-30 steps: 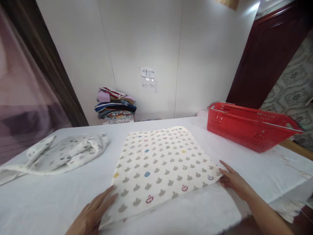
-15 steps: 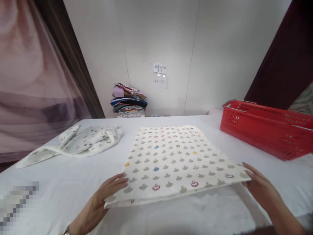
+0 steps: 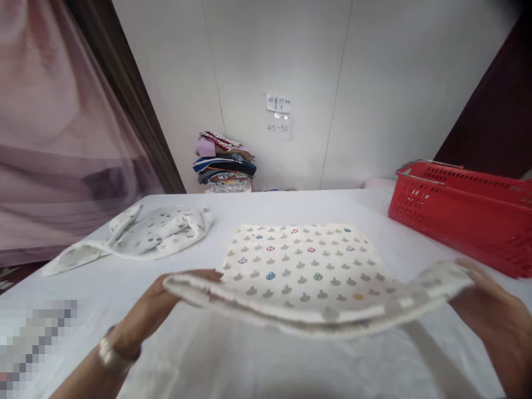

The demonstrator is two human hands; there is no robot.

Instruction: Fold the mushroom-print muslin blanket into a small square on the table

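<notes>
Both hands' grip, left hand (image 3: 153, 310) and right hand (image 3: 494, 310), was closed on the near corners of the patterned cloth (image 3: 307, 266), raising that edge off the white desk (image 3: 257, 205) while the far half lay flat.

I see two bare forearms with no sleeves. My left hand (image 3: 166, 302) has a silvery metal wristband (image 3: 111, 353) at the wrist; my right hand (image 3: 496, 324) wears nothing.
</notes>
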